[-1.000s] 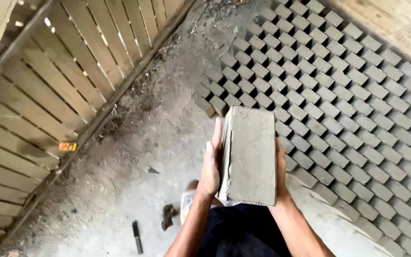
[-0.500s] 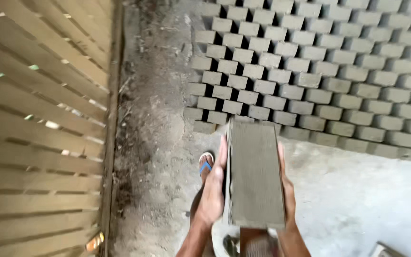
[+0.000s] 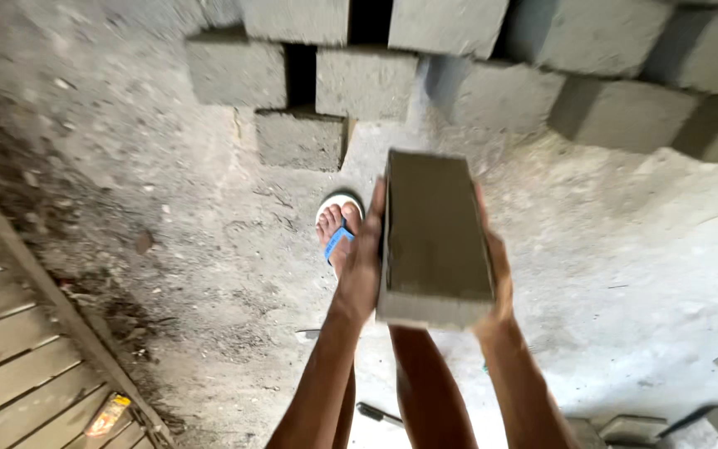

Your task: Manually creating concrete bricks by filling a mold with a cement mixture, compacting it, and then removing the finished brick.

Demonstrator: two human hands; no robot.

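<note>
Block (image 3: 435, 233): grey concrete, held level between both hands over the ground, long axis running away from the person toward the laid rows. Left hand (image 3: 362, 264) flat against its left long side, fingers stretched forward; right hand (image 3: 496, 274) pressed to the right side, mostly hidden behind the block. Both equally near. Sandalled foot (image 3: 338, 226) just left, below. End block of the rows (image 3: 301, 138) lies ahead and left, near. Against half a second ago: rows much closer and larger, fence (image 3: 18, 349) now only at lower left
</note>
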